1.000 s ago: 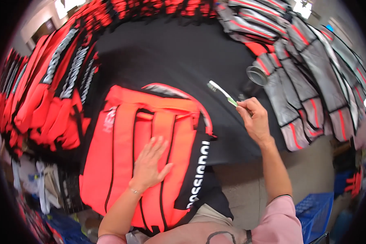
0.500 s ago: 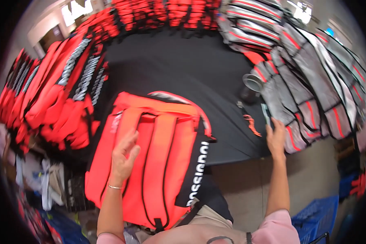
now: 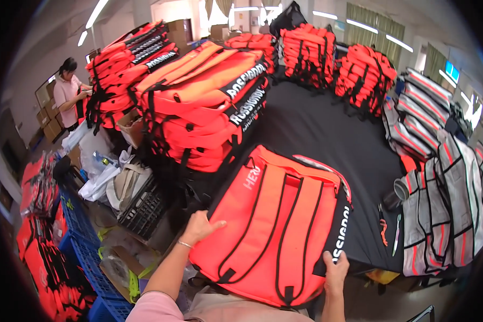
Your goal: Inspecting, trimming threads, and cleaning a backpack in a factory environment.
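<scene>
An orange-red backpack (image 3: 268, 231) with black trim lies tilted at the near edge of the black-covered table, its two shoulder straps facing up. My left hand (image 3: 201, 227) grips its left side, the thumb on the front and the fingers partly hidden by the edge. Low on the right side, my right hand (image 3: 335, 266) holds the black side panel, thumb uppermost. Right of the backpack on the cloth lie a thin toothbrush-like stick (image 3: 396, 234) and a small tool with an orange cord (image 3: 383, 225). Next to them is a grey cup-like container (image 3: 400, 189).
Stacked orange-red backpacks (image 3: 198, 107) stand at the left; more piles line the far edge. Grey bags (image 3: 445, 204) with orange stripes fill the right side. Blue crates (image 3: 94, 263) and a black crate (image 3: 140, 214) are at lower left. Another person (image 3: 67, 96) stands far left.
My view has swung left. My right hand has left the thin stick, which lies on the table, and has taken hold of the backpack. My left hand has moved from above the straps to the backpack's side.
</scene>
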Available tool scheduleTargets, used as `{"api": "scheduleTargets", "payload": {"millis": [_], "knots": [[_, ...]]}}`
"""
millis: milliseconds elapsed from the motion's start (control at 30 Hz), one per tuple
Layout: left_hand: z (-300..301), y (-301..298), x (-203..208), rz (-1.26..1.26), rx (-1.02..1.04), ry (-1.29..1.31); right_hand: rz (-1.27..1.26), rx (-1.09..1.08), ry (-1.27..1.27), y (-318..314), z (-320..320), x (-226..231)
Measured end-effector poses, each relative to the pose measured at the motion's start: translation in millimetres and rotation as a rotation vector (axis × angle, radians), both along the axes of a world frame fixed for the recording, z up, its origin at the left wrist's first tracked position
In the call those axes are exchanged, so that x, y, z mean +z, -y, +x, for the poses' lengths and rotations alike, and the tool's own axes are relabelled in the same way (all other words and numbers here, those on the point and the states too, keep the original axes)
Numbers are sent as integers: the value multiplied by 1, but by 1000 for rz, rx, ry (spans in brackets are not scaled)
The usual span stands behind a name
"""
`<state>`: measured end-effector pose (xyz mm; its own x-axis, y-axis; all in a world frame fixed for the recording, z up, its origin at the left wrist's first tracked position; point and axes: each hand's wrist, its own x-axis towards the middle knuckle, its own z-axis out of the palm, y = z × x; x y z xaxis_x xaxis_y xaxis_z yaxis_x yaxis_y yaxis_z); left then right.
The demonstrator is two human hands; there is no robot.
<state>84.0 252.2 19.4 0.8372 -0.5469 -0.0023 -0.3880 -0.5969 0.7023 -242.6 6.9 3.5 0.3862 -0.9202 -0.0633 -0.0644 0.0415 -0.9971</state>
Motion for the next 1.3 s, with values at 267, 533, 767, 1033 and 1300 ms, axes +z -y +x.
{"api": "scheduleTargets", "payload": {"millis": [267, 533, 767, 1033, 1300], "knots": [[-46, 6, 44, -544, -78, 134, -486, -83, 76, -10, -3, 134], [3, 56, 101, -1070, -21, 358, -523, -301, 52, -16, -8, 234], [28, 72, 158, -1084, 64, 177, -872, -308, 316, 42, 46, 284], [11, 21, 124, -601, 24, 165, -765, -201, 94, 53, 23, 187], [-22, -49, -65, -343, -147, -341, -336, -128, -212, 56, -31, -48]]}}
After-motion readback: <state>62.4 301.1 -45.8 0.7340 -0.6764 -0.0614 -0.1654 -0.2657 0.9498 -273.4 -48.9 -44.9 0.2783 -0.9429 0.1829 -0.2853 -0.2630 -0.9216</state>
